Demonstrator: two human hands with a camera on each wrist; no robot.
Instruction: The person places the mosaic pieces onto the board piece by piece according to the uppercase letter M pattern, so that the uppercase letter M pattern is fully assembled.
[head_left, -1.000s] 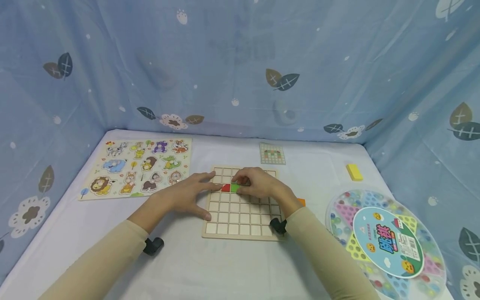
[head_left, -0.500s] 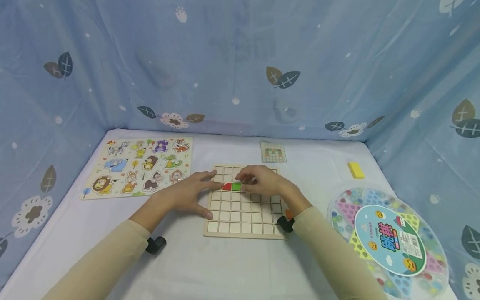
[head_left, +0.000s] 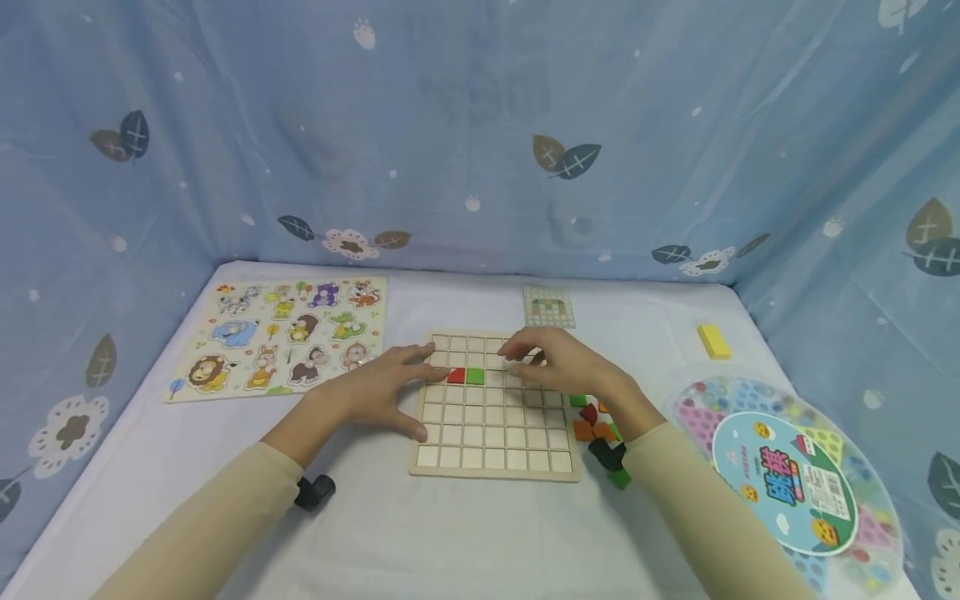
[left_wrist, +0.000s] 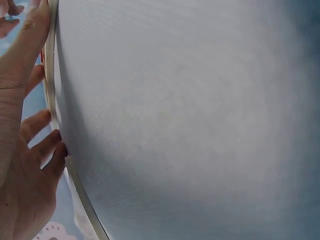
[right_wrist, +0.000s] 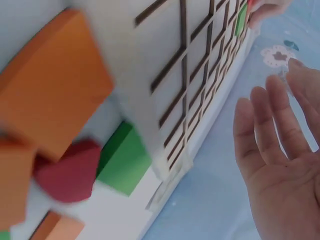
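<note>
A wooden grid board (head_left: 472, 458) lies before me in the head view. On it sit a red piece (head_left: 456, 377) and, to its right, a green square block (head_left: 475, 377). My left hand (head_left: 375, 387) rests along the board's left edge with spread fingers, one fingertip at the red piece. Above the board's right part is my right hand (head_left: 558, 360), its fingers loosely bent and holding nothing. The right wrist view shows that hand (right_wrist: 280, 155) with extended fingers. Loose blocks lie right of the board, among them an orange block (right_wrist: 60, 80), a red one (right_wrist: 70, 170) and a green one (right_wrist: 125, 160).
A small pattern card (head_left: 548, 307) lies behind the board. An animal puzzle (head_left: 281, 333) is at the left. At the right are a yellow block (head_left: 714, 342) and a round marble game box (head_left: 783, 483). Blue curtains (head_left: 450, 125) surround the table.
My right hand has let go of the green block and moved right, away from it. More loose blocks right of the board have come into sight. The left hand stays in place.
</note>
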